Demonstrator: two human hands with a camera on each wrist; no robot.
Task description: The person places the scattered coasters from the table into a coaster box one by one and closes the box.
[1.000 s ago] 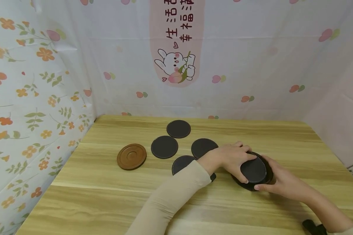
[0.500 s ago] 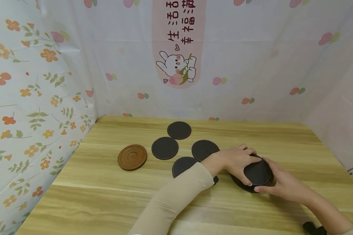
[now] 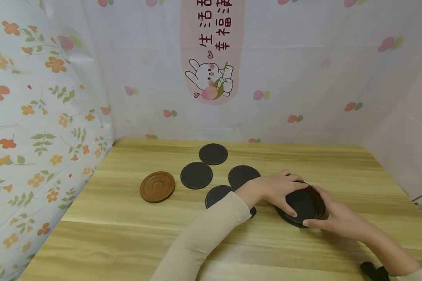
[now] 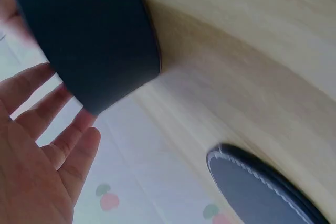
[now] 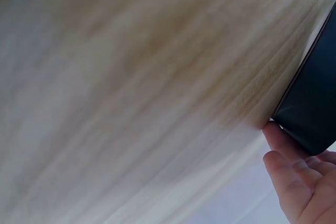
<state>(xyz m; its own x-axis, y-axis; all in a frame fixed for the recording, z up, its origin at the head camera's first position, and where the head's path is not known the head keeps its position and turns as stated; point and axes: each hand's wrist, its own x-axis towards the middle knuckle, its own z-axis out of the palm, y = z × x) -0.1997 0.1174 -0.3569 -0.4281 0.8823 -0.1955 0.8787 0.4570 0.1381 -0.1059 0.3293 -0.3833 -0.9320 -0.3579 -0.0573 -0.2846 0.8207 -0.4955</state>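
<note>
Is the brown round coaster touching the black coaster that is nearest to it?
Apart. The head view shows a narrow strip of wooden table between the brown coaster and the nearest black coaster.

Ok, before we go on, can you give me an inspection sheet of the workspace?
Surface: wooden table, streaky grain.
Job's things: black holder between the hands; four black coasters lying flat; brown coaster to their left.
Clutter: dark pieces at both wrists, too hidden to identify.
Hands: left hand and right hand both hold the holder.
Cables: nothing seen.
Surroundings: patterned sheets, one with a rabbit.
</note>
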